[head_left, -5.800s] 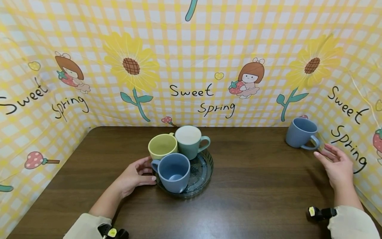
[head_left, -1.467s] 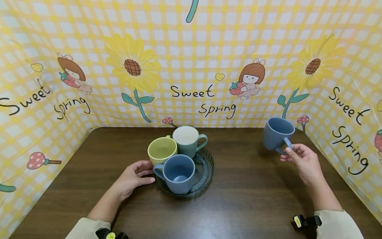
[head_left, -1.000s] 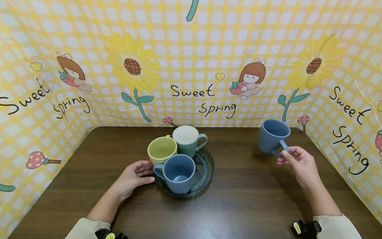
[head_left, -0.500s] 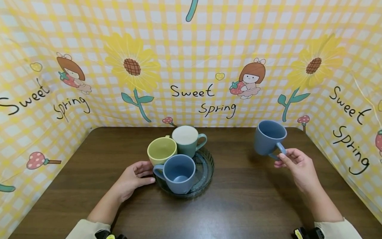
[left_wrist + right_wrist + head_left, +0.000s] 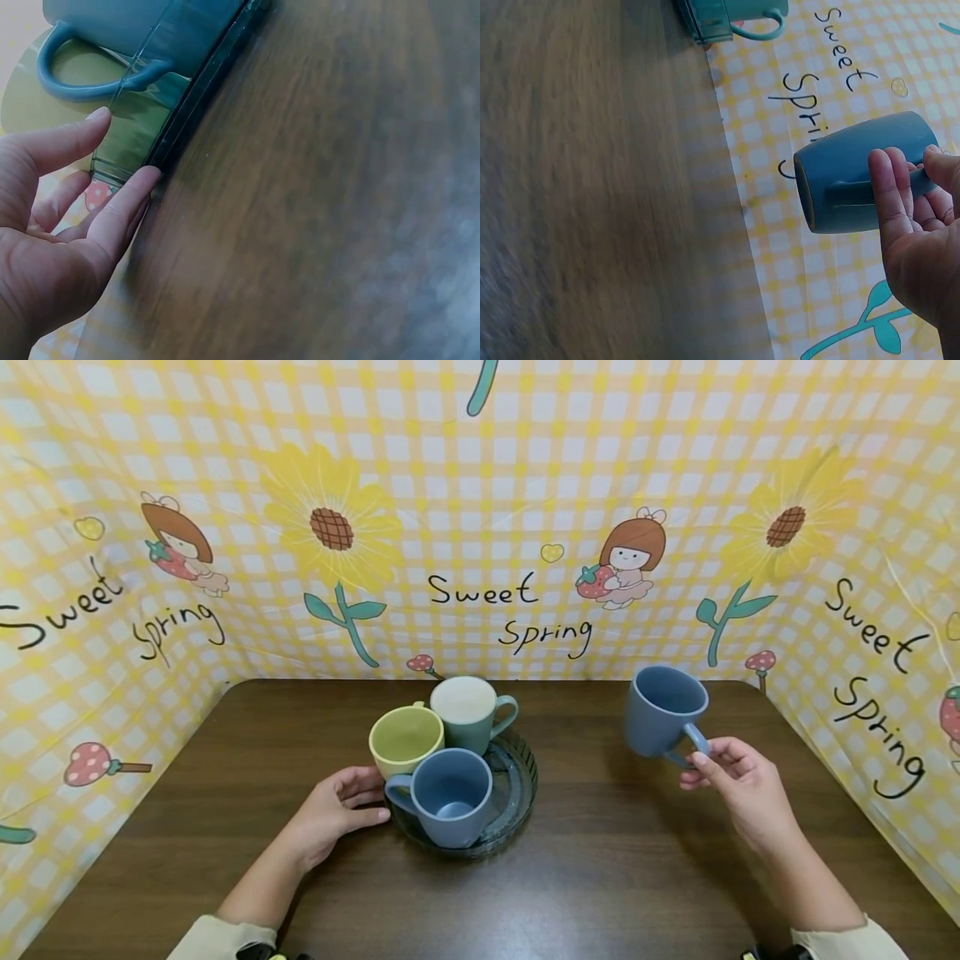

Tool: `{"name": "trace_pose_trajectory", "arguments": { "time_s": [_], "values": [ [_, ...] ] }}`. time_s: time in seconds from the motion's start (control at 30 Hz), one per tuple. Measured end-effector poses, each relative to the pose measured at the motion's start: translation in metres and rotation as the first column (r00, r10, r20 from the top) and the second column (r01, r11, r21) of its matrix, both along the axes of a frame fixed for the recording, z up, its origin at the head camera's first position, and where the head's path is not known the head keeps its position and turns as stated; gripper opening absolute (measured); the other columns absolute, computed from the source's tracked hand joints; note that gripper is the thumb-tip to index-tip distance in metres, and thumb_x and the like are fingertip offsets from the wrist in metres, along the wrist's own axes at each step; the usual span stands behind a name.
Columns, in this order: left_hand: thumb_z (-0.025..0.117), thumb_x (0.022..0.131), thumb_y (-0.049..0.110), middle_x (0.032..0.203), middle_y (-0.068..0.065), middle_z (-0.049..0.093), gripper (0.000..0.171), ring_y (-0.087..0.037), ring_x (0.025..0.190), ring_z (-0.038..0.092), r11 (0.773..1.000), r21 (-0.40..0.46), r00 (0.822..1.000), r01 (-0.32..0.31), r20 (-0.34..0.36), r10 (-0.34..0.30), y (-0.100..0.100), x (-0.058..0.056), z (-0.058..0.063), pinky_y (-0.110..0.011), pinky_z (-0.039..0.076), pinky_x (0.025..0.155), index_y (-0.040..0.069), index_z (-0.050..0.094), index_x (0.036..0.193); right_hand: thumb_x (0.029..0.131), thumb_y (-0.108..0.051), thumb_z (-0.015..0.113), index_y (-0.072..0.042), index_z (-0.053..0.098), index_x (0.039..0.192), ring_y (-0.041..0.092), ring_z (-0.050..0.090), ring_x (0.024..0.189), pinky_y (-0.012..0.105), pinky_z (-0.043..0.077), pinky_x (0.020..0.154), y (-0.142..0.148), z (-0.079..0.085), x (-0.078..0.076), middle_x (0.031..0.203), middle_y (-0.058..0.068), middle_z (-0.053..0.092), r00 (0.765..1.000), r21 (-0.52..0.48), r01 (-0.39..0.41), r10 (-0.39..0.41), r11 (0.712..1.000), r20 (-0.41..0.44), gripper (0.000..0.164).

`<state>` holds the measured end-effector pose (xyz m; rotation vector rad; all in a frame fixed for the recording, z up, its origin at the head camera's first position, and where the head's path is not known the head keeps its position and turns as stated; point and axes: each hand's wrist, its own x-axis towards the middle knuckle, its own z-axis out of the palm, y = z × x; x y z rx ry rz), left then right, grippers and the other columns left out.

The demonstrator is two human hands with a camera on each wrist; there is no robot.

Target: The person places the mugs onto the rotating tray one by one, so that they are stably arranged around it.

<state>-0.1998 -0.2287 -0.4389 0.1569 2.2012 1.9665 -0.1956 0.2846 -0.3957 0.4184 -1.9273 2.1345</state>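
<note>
My right hand [image 5: 746, 785] pinches the handle of a blue mug [image 5: 663, 710], which it holds upright above the table on the right. The right wrist view shows the mug [image 5: 862, 169] side-on, with thumb and fingers at its handle. My left hand [image 5: 333, 814] lies at the left side of a round, dark clear-glass tray [image 5: 517, 810]. In the left wrist view its fairly straight fingers [image 5: 124, 202] touch the tray's outer wall. On the tray stand a second blue mug [image 5: 450, 797], a yellow-green mug [image 5: 405, 739] and a green mug with a white inside [image 5: 465, 706].
The brown wooden table [image 5: 585, 877] spreads in front of both hands. A yellow checked cloth [image 5: 480, 510] printed with flowers and lettering hangs along the back and both sides. The three mugs fill the tray's left and back; its right part shows bare glass.
My right hand took the blue mug by its handle from the far right corner, lifted it and moved it left and slightly nearer. My left hand stayed at the tray.
</note>
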Motion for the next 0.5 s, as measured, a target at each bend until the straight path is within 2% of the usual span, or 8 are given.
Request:
{"name": "trace_pose_trajectory", "arguments": {
  "time_s": [0.23, 0.5],
  "values": [
    [0.078, 0.080, -0.001, 0.131, -0.023, 0.055, 0.063, -0.022, 0.110, 0.059, 1.000, -0.006, 1.000, -0.021, 0.023, 0.021, 0.000, 0.001, -0.001, -0.028, 0.055, 0.085, -0.009, 0.045, 0.133, 0.095, 0.008, 0.056, 0.002, 0.060, 0.095, 0.017, 0.070, 0.067, 0.032, 0.060, 0.065, -0.010, 0.000, 0.007, 0.085, 0.007, 0.071, 1.000, 0.040, 0.018, -0.018, 0.999, 0.012, 0.007],
    [0.077, 0.081, 0.000, 0.131, -0.023, 0.055, 0.063, -0.025, 0.112, 0.058, 1.000, 0.011, 1.000, -0.015, 0.018, 0.015, 0.001, 0.002, 0.000, -0.028, 0.055, 0.085, -0.010, 0.045, 0.133, 0.095, 0.009, 0.055, 0.001, 0.060, 0.096, 0.017, 0.070, 0.069, 0.033, 0.060, 0.067, -0.021, 0.005, 0.013, 0.084, 0.008, 0.069, 1.000, 0.079, -0.030, 0.030, 0.996, 0.003, 0.009]
  ]
}}
